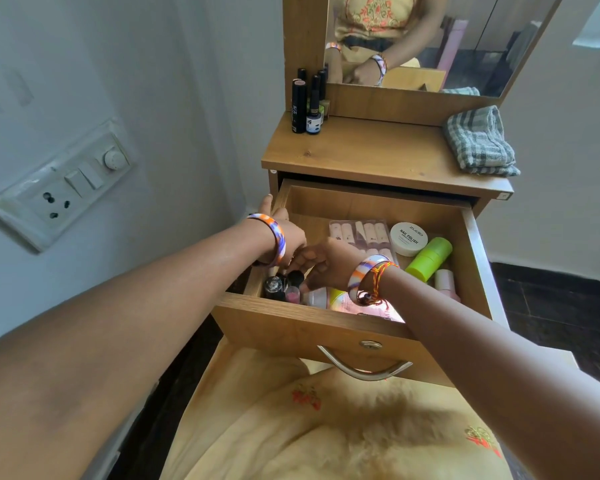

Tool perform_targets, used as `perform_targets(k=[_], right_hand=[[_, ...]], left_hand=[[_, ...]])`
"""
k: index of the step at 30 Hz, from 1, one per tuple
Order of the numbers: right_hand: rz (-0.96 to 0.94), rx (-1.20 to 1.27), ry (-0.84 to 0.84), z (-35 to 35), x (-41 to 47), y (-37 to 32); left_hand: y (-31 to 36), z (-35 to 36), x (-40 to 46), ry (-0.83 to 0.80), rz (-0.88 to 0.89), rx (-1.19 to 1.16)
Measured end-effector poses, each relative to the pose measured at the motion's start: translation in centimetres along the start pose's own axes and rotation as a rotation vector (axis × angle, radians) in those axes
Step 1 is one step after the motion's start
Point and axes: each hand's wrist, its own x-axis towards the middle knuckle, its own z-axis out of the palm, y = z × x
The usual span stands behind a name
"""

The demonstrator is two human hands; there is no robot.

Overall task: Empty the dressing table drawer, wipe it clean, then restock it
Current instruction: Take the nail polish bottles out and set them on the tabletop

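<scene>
The wooden drawer [291, 323] of the dressing table is pulled open. Both my hands reach into its left front corner, over a cluster of small black-capped bottles [274, 285]. My left hand [290, 235] curls down over them with its fingertips hidden. My right hand [321, 263] pinches at the black cap of one bottle [296, 277]. Also in the drawer are a pack of pink tubes [361, 233], a white nail polish jar [408, 239], a green bottle [430, 258] and a pale pink bottle [444, 282].
On the tabletop [361, 150], several dark bottles [305, 105] stand at the back left and a folded grey checked cloth [478, 143] lies at the right. A mirror [430, 39] rises behind. A switchboard [59, 188] is on the left wall. The metal drawer handle [364, 368] is above my lap.
</scene>
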Motion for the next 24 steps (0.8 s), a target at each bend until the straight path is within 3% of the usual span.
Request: perform_targets(k=[4, 7, 11, 15, 18, 21, 24], right_hand=[[0.025, 0.196, 0.118, -1.1, -0.3, 0.8], [0.084, 0.427, 0.211, -2.6, -0.7, 1.0], [0.161, 0.828, 0.275, -4.9, -1.0, 1.3], [0.196, 1.191, 0.341, -6.2, -0.7, 1.4], [0.194, 1.388, 0.431, -7.0, 0.0, 1.2], [0.182, 1.485, 0.474, -8.1, 1.0, 0.9], [0.181, 1.454, 0.53, -9.6, 2.5, 0.8]], left_hand=[[-1.0, -2.0, -0.7, 0.023, 0.041, -0.174], [-2.2, -3.7, -1.2, 0.096, 0.064, -0.444], [-4.1, -5.1, -1.3, 0.168, 0.057, -0.894], [-4.3, -5.0, -0.9, 0.16, 0.057, -1.594], [-4.3, -4.7, -0.3, 0.164, 0.031, -1.915], [-4.5, -5.1, 0.4, 0.234, 0.01, -2.105], [-5.2, -6.0, 1.7, 0.429, -0.077, -2.141]])
